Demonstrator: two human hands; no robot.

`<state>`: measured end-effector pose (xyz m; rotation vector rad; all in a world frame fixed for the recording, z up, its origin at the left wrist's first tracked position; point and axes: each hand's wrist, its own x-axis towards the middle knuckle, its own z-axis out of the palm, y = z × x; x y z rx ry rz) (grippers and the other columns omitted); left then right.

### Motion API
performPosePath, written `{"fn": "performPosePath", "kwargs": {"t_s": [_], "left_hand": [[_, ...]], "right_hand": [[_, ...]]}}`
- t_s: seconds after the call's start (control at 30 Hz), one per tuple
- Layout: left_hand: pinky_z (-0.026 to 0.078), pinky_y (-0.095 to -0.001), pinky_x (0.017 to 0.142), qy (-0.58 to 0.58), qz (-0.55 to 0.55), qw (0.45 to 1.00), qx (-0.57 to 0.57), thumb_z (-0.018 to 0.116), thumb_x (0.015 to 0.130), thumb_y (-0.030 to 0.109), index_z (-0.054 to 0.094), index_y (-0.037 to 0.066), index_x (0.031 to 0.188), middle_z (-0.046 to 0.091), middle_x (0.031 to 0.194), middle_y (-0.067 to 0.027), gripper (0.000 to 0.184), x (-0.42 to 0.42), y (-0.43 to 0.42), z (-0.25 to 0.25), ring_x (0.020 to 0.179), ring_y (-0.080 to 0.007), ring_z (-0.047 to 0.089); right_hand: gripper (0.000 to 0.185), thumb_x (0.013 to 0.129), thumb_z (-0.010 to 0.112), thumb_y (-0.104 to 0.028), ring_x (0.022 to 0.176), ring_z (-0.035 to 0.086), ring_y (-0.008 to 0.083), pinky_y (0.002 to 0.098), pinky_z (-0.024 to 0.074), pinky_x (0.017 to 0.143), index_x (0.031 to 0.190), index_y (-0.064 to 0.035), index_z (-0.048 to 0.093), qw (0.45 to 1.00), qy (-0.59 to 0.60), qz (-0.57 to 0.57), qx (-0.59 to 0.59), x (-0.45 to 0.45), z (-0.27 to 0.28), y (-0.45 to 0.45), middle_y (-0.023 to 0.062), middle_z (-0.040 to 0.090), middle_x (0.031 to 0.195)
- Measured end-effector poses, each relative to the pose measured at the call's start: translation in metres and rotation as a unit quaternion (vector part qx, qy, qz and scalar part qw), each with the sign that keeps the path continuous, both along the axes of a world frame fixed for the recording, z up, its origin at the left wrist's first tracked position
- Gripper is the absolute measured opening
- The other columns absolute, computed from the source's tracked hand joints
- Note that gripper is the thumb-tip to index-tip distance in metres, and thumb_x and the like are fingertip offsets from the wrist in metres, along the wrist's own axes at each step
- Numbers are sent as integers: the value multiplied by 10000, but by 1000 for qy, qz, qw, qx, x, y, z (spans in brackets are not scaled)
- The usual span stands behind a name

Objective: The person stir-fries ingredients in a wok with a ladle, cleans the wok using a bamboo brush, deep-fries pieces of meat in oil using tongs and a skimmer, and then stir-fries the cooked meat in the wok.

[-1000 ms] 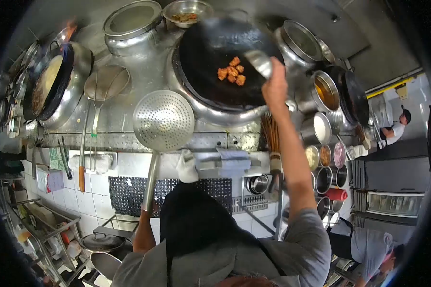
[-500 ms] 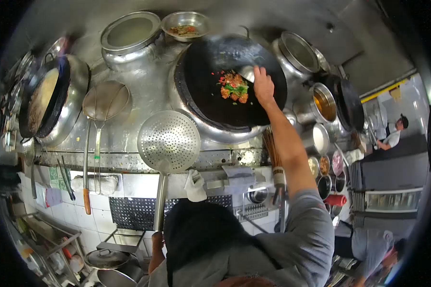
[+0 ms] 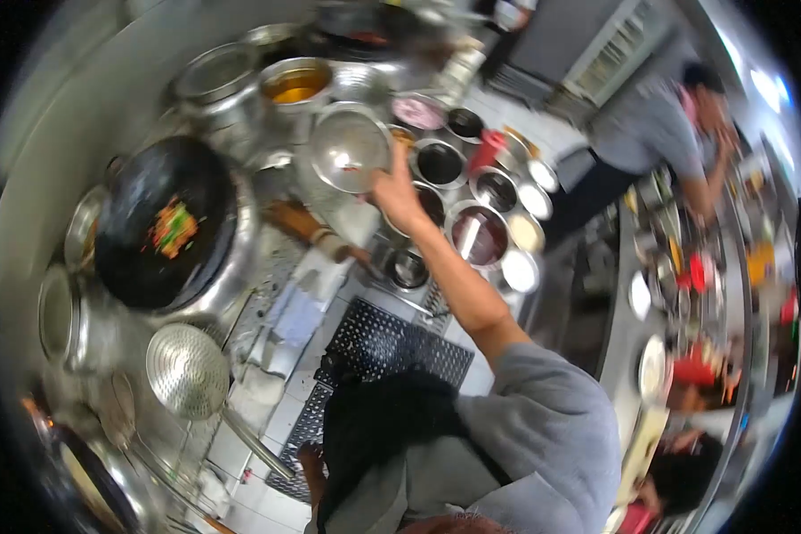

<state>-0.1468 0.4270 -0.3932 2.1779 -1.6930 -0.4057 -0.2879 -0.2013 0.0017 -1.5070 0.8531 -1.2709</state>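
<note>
My right hand (image 3: pixel 392 191) grips the edge of a round metal bowl (image 3: pixel 340 142). A few small red bits cling inside the bowl, which is tilted and held above the seasoning pots. The black wok (image 3: pixel 129 254) on the left holds a small pile of orange-brown food with green and red pieces (image 3: pixel 175 229). My left hand (image 3: pixel 310 461) is low beside my body, close to the handle end of a large perforated skimmer (image 3: pixel 187 369). Its fingers are small and blurred, so its grip is unclear.
Several pots of seasonings, including a dark red sauce pot (image 3: pixel 479 233), stand at the right. A pot of amber liquid (image 3: pixel 295 84) is behind the bowl. A bamboo brush (image 3: pixel 307 227) lies near the wok. At right, a co-worker (image 3: pixel 650 133) stands by another counter.
My view has swung to the right. The right hand has moved the bowl from over the wok's food to above the seasoning pots. My left hand stays low near the skimmer handle.
</note>
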Motion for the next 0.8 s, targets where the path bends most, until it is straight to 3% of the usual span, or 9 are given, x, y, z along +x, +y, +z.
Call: {"fn": "performPosePath", "kwargs": {"t_s": [0.2, 0.37, 0.5, 0.57, 0.6, 0.63, 0.67, 0.73, 0.8], "left_hand": [[470, -466, 628, 184, 60, 961, 197, 579, 836, 273, 655, 82, 830, 645, 774, -153, 206, 2, -60, 30, 748, -357, 624], [479, -446, 668, 102, -7, 952, 288, 555, 828, 294, 666, 73, 865, 651, 781, -171, 250, -8, -125, -10, 776, -361, 639], [455, -367, 636, 355, 81, 922, 132, 504, 896, 311, 663, -2, 821, 613, 705, -102, 359, -48, -161, 43, 655, -203, 546], [506, -432, 699, 124, 90, 932, 328, 502, 839, 174, 687, 13, 792, 679, 807, -162, 250, -31, -187, -11, 760, -316, 650], [517, -467, 718, -61, -157, 913, 373, 497, 806, 139, 696, 26, 776, 675, 862, -183, 231, -22, -203, -5, 820, -345, 661], [523, -455, 664, 90, 59, 937, 331, 495, 802, 126, 690, 17, 751, 680, 839, -172, 229, -22, -209, -24, 778, -321, 669], [503, -445, 591, 18, -63, 873, 484, 486, 796, 121, 683, 11, 748, 674, 791, -170, 231, -17, -237, 0, 721, -316, 661], [428, -415, 481, 378, 203, 892, 141, 501, 750, 132, 629, -2, 691, 612, 650, -167, 194, -25, -244, -3, 506, -284, 572], [411, -473, 496, 223, 175, 895, 344, 526, 774, 267, 643, 35, 751, 651, 756, -161, 262, 4, -279, -31, 561, -274, 568]], "right_hand": [[363, 878, 534, -146, 898, 558, 190, 321, 474, 785, 1185, 32, 459, 897, 155, -412, 40, -354, -79, 111, 136, 555, 1057], [352, 883, 482, -129, 742, 639, 303, 421, 570, 558, 1220, -27, 485, 732, -181, -637, 161, -515, -127, 301, 176, 593, 1079], [372, 918, 470, -249, 684, 603, 305, 420, 580, 578, 1100, 74, 510, 560, -286, -753, 194, -610, -183, 411, 185, 585, 923], [577, 939, 484, -374, 796, 610, 358, 450, 592, 728, 1148, 159, 421, 541, -307, -754, 212, -635, -188, 424, 267, 532, 1064], [577, 939, 484, -374, 796, 610, 358, 450, 592, 728, 1148, 159, 421, 550, -304, -748, 214, -644, -191, 418, 267, 532, 1064], [661, 933, 478, -437, 860, 601, 371, 446, 584, 760, 1176, 170, 383, 550, -329, -744, 191, -649, -193, 417, 282, 512, 1105], [745, 928, 472, -500, 924, 592, 384, 442, 576, 793, 1204, 181, 346, 548, -352, -740, 170, -654, -196, 416, 298, 491, 1147], [917, 881, 458, -617, 1093, 525, 396, 469, 545, 866, 1296, 171, 240, 551, -365, -736, 144, -665, -193, 409, 301, 448, 1229], [957, 879, 474, -606, 1322, 322, 373, 531, 427, 1009, 1409, 107, 116, 568, -504, -638, 129, -676, -186, 392, 217, 274, 1450]]}}
